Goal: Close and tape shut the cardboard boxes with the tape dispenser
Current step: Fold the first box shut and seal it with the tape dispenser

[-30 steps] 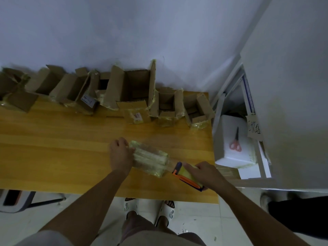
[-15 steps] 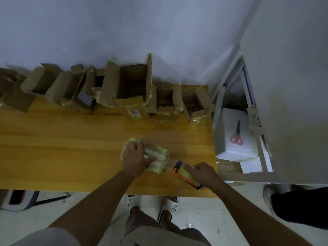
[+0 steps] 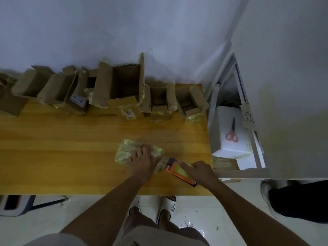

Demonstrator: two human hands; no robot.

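A small closed cardboard box [image 3: 124, 151], wrapped in yellowish tape, lies on the wooden table [image 3: 71, 148] near its front edge. My left hand [image 3: 142, 159] rests flat on top of the box with fingers spread. Just right of the box, my right hand [image 3: 198, 172] grips the orange and blue tape dispenser [image 3: 179, 172], whose head sits close to the box's right end. A strip of clear tape seems to run from the dispenser to the box.
Several open cardboard boxes [image 3: 124, 86] line the table's back edge against the wall. To the right stands a white foam box [image 3: 229, 146] with orange-handled scissors [image 3: 232, 134] on it. Another person's leg and shoe [image 3: 269, 197] are at the lower right.
My left hand moved from the box's left end onto its top and now lies flat there. The right hand with the dispenser has barely moved.
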